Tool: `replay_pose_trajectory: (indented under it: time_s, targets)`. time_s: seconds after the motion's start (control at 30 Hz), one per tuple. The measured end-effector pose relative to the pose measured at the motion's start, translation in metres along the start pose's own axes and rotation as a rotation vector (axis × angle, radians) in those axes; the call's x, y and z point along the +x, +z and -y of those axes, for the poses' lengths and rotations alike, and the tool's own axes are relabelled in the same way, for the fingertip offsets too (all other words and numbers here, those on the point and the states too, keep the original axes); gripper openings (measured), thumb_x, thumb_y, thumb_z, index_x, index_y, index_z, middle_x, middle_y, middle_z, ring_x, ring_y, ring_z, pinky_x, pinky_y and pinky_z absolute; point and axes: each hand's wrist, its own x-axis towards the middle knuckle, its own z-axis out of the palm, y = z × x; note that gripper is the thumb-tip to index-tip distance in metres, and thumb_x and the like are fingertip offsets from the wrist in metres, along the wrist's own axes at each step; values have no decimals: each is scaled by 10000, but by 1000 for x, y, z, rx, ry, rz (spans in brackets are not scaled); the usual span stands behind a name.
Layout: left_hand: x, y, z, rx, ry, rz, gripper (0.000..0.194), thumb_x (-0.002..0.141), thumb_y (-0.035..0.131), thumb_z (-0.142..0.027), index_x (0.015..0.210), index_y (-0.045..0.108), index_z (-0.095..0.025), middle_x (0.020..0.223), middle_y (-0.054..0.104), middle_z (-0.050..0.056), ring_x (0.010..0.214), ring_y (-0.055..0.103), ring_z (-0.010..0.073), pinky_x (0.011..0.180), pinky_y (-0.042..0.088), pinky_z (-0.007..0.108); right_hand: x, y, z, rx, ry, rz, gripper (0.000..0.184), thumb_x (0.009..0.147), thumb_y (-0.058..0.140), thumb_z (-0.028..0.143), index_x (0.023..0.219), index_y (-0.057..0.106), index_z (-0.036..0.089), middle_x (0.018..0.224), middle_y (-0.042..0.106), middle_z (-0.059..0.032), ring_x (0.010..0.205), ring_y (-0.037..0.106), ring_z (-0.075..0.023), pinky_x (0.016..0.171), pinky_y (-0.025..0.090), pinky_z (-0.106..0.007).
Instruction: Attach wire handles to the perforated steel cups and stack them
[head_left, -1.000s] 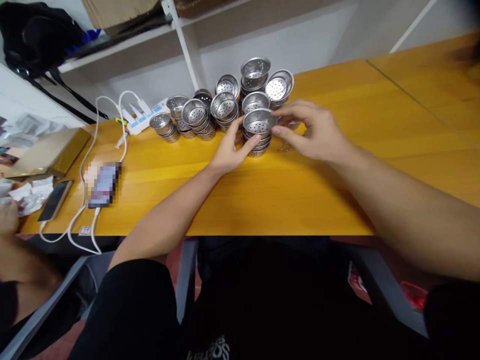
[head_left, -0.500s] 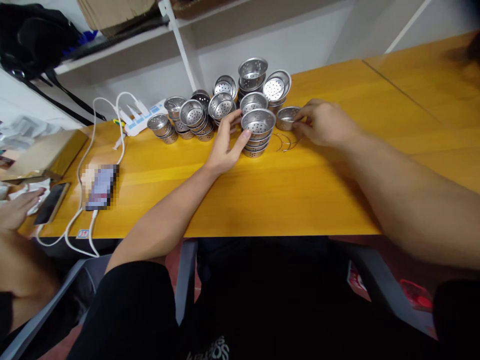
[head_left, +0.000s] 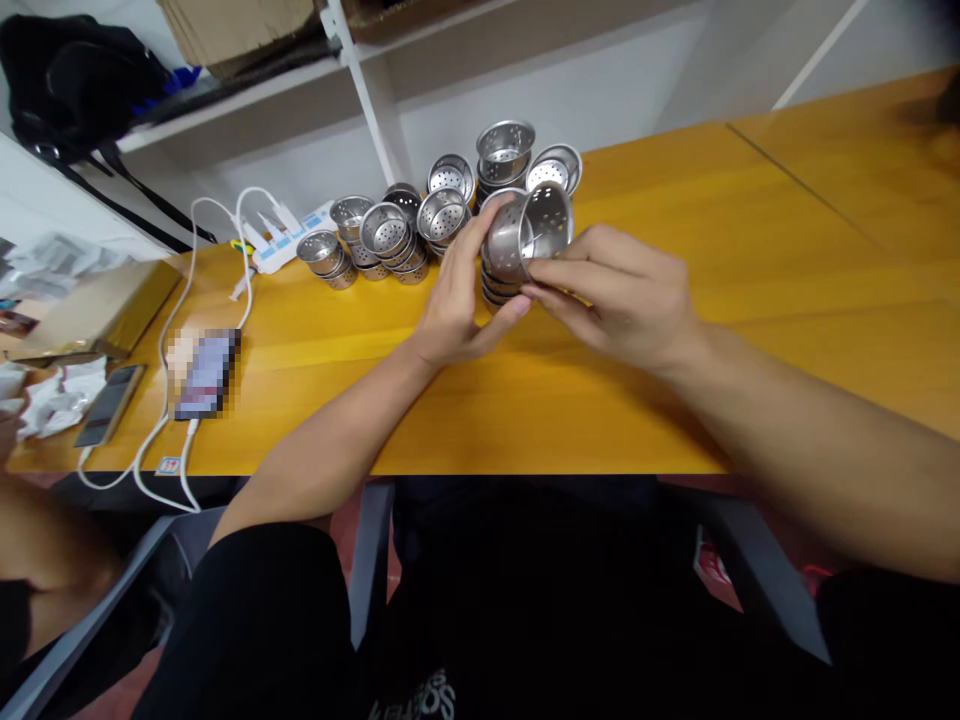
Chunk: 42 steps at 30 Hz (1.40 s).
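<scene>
My right hand [head_left: 634, 290] pinches the lower rim of a perforated metal cup [head_left: 511, 240], which is tilted on its side with its mouth toward the right. Under the cup, a stack of the same cups [head_left: 495, 292] shows only in part. Around the left of the stack and cup rests my left hand [head_left: 461, 300], fingers stretched out and thumb apart in front, touching them. Just behind stand more stacks of perforated cups [head_left: 506, 150], some leaning. My fingers and the tilted cup hide part of the nearest stack.
Further left stand other cup stacks [head_left: 385, 230] and a white power strip [head_left: 289, 245] with cables. A phone [head_left: 208, 372] charges on the wooden table [head_left: 420, 420], near a second phone [head_left: 110, 405] and a cardboard box [head_left: 97, 310]. Another person's arm [head_left: 52, 540] is at the left.
My right hand first moved right to a cup standing beside the stack, then brought it left and tilted it over the stack. My left hand's fingers have straightened.
</scene>
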Motion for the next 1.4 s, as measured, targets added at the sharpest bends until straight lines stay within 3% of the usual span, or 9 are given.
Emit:
replay_pose_trajectory:
  time_s: [0.2, 0.3, 0.43, 0.53, 0.67, 0.83, 0.97, 1.17, 1.4]
  targets:
    - [-5, 1, 10, -103, 20, -78, 1093, 1261, 391, -993, 2092, -29, -420, 2123, 384, 115, 2002, 468, 435, 1678, 419, 587, 4, 2, 2, 143, -89, -28, 361, 1359, 649, 461, 1627, 890, 453, 1290, 903, -77, 1112, 923, -322, 982, 817, -514]
    - [-5, 0, 19, -132, 11, -84, 1073, 1255, 378, -1006, 2082, -26, -455, 2076, 436, 97, 1967, 511, 427, 1664, 418, 608, 7, 2, 0, 184, -168, -11, 406, 1356, 663, 410, 1720, 837, 448, 1328, 892, -77, 1132, 921, -316, 991, 824, -515]
    - [-4, -6, 17, -79, 54, -90, 1070, 1231, 483, -1005, 2076, 91, -479, 1986, 488, 83, 1892, 559, 452, 1598, 466, 655, 6, 1, 0, 220, -82, 90, 529, 1270, 808, 597, 1766, 800, 414, 1599, 803, -146, 1300, 880, -407, 1073, 818, -624]
    - [-4, -10, 15, -60, 80, -56, 1087, 1214, 485, -1024, 2069, 86, -485, 1967, 478, 92, 1882, 552, 487, 1596, 438, 711, 4, -1, -1, 255, 44, 159, 501, 1209, 851, 724, 1587, 879, 397, 1706, 732, -159, 1369, 840, -457, 1142, 793, -697]
    - [-4, -12, 16, -44, 55, -14, 1103, 1202, 447, -1057, 2060, 46, -493, 1976, 459, 116, 1919, 497, 543, 1617, 358, 802, 7, -6, -6, 271, 21, 70, 442, 1197, 826, 739, 1362, 895, 335, 1600, 756, -187, 1492, 771, -525, 1269, 709, -807]
    - [-2, -14, 15, -6, 78, 5, 1072, 1214, 474, -1023, 2054, 111, -462, 1951, 503, 141, 1914, 506, 557, 1613, 345, 855, 11, -9, -8, 302, 133, 51, 436, 1198, 814, 804, 1345, 924, 408, 1597, 831, -151, 1577, 757, -507, 1413, 626, -821]
    - [0, -18, 10, 41, 72, 38, 1039, 1231, 390, -1021, 2050, 119, -444, 1941, 515, 156, 1890, 552, 539, 1599, 388, 850, 10, -2, -10, 497, 213, 62, 466, 1116, 918, 867, 1353, 960, 467, 1582, 866, -110, 1515, 807, -469, 1382, 675, -799]
    - [2, -24, 3, 89, 59, 82, 1004, 1238, 310, -1027, 2035, 113, -450, 1940, 495, 162, 1852, 589, 521, 1573, 429, 832, 12, 3, -12, 709, 299, 35, 414, 980, 1115, 794, 1095, 968, 424, 1552, 869, -76, 1392, 851, -403, 1378, 707, -699]
    - [5, -25, 3, 27, 94, 67, 1015, 1223, 398, -1022, 2054, 134, -503, 1943, 497, 121, 1842, 591, 528, 1572, 409, 795, 6, 2, -19, 671, 176, 37, 289, 1118, 1032, 679, 1292, 985, 453, 1621, 847, -89, 1378, 888, -389, 1293, 777, -736]
